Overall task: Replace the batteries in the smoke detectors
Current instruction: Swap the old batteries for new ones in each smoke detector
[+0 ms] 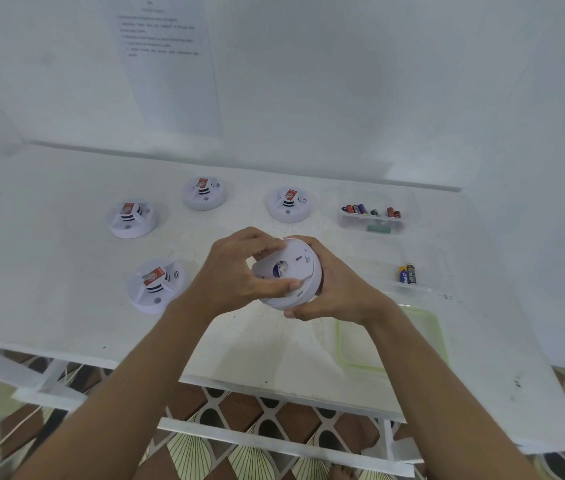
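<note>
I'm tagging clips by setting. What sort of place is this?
Probably a makeshift home workstation: a white table against a bare wall, a printed sheet posted on it, patterned floor beneath.

Both hands hold a white smoke detector (291, 271) above the table (66, 306), its underside turned toward the camera. The left hand (236, 271) curls over the back plate, and the right hand (336, 289) cups the rim. Four more units rest face-up on the table, each bearing a red-and-white tag: left detector (131, 219), rear detector (204, 193), right detector (289, 204) and near detector (155, 285). At right, a clear tray (372, 225) contains assorted batteries (360, 209). Nearer lie a battery pair (408, 274) and a green-rimmed lid (391, 367). A printed sheet (170, 64) hangs on the wall.
</note>
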Action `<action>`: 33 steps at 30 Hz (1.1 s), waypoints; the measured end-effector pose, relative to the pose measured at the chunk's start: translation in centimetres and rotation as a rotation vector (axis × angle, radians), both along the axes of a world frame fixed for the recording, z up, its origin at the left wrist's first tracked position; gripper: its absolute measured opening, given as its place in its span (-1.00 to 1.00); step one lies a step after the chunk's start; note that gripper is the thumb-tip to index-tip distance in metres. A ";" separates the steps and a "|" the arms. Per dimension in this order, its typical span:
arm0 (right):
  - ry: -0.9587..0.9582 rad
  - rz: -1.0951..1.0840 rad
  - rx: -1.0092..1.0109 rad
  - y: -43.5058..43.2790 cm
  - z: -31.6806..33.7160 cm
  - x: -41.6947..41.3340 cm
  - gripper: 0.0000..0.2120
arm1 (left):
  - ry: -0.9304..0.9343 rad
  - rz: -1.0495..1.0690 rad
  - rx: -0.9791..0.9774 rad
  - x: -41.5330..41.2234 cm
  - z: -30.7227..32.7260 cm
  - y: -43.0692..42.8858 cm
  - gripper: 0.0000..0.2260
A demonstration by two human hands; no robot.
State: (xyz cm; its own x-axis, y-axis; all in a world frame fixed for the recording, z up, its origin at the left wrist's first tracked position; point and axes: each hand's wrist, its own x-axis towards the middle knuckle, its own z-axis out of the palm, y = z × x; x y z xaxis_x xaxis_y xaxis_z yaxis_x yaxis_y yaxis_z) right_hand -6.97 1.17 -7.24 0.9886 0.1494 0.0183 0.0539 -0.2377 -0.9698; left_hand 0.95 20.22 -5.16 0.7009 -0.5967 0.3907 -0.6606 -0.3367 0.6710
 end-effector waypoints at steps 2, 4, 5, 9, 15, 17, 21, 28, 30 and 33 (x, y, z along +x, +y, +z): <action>0.019 0.003 0.016 -0.3 0.1 0.0 -0.08 | 0.016 -0.032 0.013 0.0 -0.2 0.1 -0.39; 0.030 0.015 0.008 -0.6 0.2 -0.1 -0.07 | 0.015 -0.056 0.041 0.1 -0.3 0.3 -0.38; 0.027 0.020 -0.007 -0.7 0.2 -0.1 -0.07 | 0.011 -0.066 0.055 0.2 -0.3 0.4 -0.38; 0.018 0.018 -0.058 -0.8 0.1 -0.2 -0.08 | 0.027 -0.067 0.053 0.1 -0.4 0.2 -0.44; -0.004 -0.019 -0.052 -0.8 0.0 -0.7 -0.08 | 0.130 0.001 -0.012 0.5 -1.2 0.5 -0.57; -0.013 -0.024 -0.042 -0.9 0.2 -0.8 -0.08 | 0.129 -0.007 -0.027 0.7 -1.3 0.7 -0.57; 0.008 -0.036 0.031 -0.6 0.5 -0.7 -0.07 | 0.123 -0.034 -0.099 0.7 -0.9 0.8 -0.60; 0.018 -0.060 0.162 -0.6 0.7 -0.8 -0.10 | 0.089 0.008 -0.130 0.8 0.6 1.5 -0.51; 0.018 -0.043 0.188 -0.7 0.8 -0.9 -0.11 | 0.055 -0.010 -0.104 0.4 1.3 1.6 -0.50; 0.019 -0.024 0.226 -0.8 0.9 -1.1 -0.07 | -0.004 -0.055 -0.032 -0.5 2.3 1.3 -0.48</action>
